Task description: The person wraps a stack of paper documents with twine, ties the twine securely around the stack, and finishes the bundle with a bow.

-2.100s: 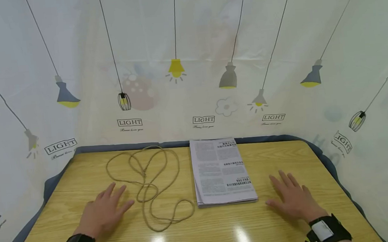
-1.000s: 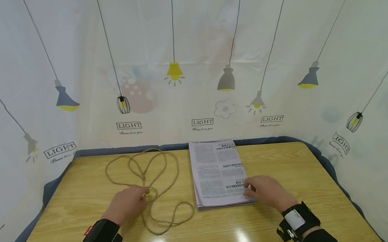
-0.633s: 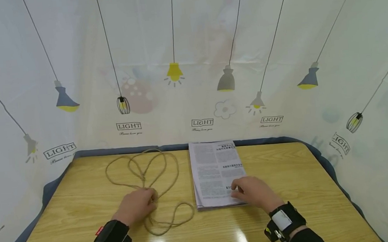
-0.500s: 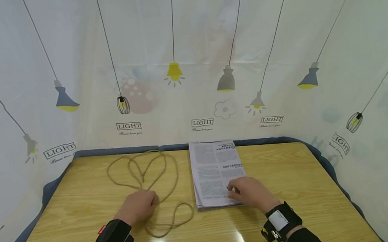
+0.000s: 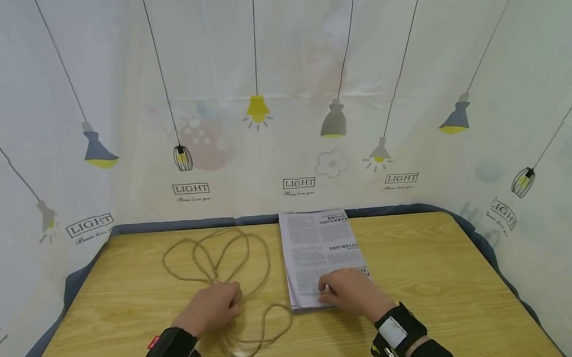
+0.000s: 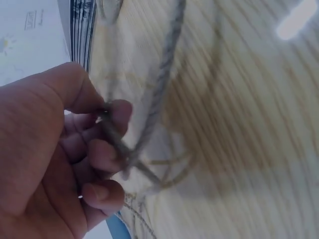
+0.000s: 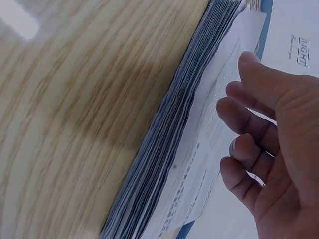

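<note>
My left hand (image 5: 214, 306) pinches a strand of thin tan rope (image 6: 162, 74) between thumb and fingertips. In the left wrist view, the pinched part hangs above the wooden table. The rest of the rope lies in loose loops around and behind that hand. A stack of folded newspapers (image 5: 313, 255), its top sheet printed, lies just right of the rope. Over the front right part of the stack hovers my right hand (image 5: 352, 293). Its fingers are loosely bent with nothing between them, as the right wrist view shows beside the stack's layered edge (image 7: 169, 114).
The light wooden table (image 5: 415, 258) reflects a bright glare spot near its front. A white curtain (image 5: 233, 47) printed with hanging lamps surrounds its back and sides, with a dark blue edge (image 5: 391, 210) along the table. Each wrist wears a black strap with a camera.
My left hand came in from the left, took hold of the rope and drew it slightly right and nearer. My right hand moved left from bare table to over the newspapers, its fingers bending.
</note>
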{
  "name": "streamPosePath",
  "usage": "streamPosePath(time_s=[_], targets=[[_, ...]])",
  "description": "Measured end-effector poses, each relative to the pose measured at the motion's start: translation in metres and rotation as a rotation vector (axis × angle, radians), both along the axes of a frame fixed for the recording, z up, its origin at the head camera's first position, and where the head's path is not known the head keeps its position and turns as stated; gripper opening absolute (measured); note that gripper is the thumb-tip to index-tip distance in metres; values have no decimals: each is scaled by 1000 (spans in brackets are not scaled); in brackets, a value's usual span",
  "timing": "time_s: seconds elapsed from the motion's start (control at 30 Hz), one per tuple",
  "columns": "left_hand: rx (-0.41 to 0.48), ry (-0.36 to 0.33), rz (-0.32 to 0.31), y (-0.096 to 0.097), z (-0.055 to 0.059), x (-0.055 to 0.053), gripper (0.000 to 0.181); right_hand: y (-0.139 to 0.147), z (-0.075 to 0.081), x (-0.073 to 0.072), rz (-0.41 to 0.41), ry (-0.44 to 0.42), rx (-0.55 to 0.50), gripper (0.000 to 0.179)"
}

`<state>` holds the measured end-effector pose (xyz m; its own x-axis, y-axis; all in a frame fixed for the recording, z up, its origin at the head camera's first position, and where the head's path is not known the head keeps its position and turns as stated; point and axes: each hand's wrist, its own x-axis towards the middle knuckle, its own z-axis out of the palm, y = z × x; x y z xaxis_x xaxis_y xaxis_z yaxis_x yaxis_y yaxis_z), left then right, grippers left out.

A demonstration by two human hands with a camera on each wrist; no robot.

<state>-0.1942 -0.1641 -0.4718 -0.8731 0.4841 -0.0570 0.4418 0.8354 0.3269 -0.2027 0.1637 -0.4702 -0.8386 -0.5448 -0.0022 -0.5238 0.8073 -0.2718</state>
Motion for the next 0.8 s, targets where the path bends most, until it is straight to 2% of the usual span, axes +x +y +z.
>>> streamPosePath(time_s=[0.17,0.33,0.4,0.5,0.7,0.8], targets=[[41,29,-60,9,5,2,20,-11,1,3,55,60,-16,16],[99,10,-145,25,18,5,14,-22,0,7,93,126,-29,15],[118,4,-169,31,22,6,11,-28,1,9,113,129,-40,14],[128,33,-193,38,24,8,10,-39,5,12,143,105,-53,18],[193,58,-235,51,27,11,14,-53,7,18,169,105,-80,41],[228,76,-253,57,28,13,13,-58,7,20,165,95,-85,37]])
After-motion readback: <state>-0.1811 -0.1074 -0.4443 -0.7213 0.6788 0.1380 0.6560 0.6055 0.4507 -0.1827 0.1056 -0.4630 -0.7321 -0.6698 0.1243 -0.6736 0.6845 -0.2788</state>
